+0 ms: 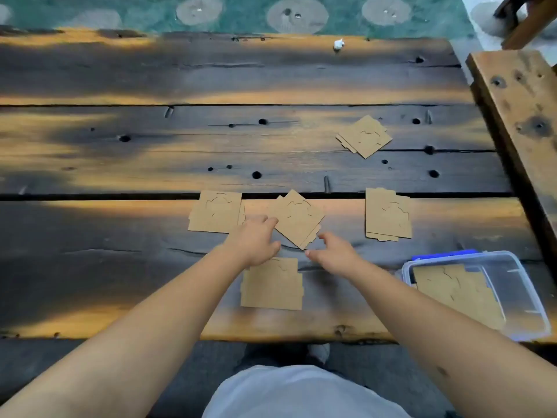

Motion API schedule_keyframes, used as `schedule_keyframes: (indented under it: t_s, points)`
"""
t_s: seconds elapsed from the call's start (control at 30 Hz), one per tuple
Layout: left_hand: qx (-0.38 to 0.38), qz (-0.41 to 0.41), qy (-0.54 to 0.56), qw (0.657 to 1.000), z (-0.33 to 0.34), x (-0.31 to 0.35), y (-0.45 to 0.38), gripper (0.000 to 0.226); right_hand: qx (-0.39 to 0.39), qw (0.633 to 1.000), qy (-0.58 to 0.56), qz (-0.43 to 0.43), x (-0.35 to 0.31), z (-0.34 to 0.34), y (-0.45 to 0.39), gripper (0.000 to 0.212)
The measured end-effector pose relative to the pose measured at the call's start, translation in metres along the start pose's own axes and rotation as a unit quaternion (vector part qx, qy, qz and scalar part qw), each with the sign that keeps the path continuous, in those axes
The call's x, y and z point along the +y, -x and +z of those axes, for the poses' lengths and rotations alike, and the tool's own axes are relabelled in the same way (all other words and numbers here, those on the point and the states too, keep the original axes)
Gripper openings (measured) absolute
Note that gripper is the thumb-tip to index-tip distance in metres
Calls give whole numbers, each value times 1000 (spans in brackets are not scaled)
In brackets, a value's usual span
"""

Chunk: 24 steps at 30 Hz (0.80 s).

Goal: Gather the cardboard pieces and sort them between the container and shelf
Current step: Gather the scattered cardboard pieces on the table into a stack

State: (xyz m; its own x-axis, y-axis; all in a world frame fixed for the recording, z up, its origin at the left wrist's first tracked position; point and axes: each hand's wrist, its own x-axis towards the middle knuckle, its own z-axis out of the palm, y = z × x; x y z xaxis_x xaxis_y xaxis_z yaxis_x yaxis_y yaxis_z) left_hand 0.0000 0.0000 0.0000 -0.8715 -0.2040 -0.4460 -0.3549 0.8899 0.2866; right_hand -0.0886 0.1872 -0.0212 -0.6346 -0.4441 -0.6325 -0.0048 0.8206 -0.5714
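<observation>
Several flat brown cardboard pieces lie on a dark wooden table [120, 164]. A tilted middle stack [298, 217] sits between my hands. My left hand [256, 239] touches its left edge, fingers curled, and my right hand [334, 248] hovers at its lower right corner, fingers apart. Another piece [215, 212] lies to the left, one [272, 286] just below my hands, a stack [387, 214] to the right, and a far stack [364, 137] further back. A clear plastic container [524, 285] at the right front edge holds cardboard [452, 292].
A blue lid [443, 254] peeks out behind the container. A wooden plank or bench [521, 110] runs along the table's right side. A small white scrap [339, 44] lies near the far edge. Beyond is a green patterned floor [241, 13].
</observation>
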Motion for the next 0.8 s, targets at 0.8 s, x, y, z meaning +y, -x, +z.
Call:
schedule_keyframes:
  t_s: [0.8]
  points:
    - [-14,-146,246,958,29,-21,-92,62,115,834,-469,268,-16,42,-71,14]
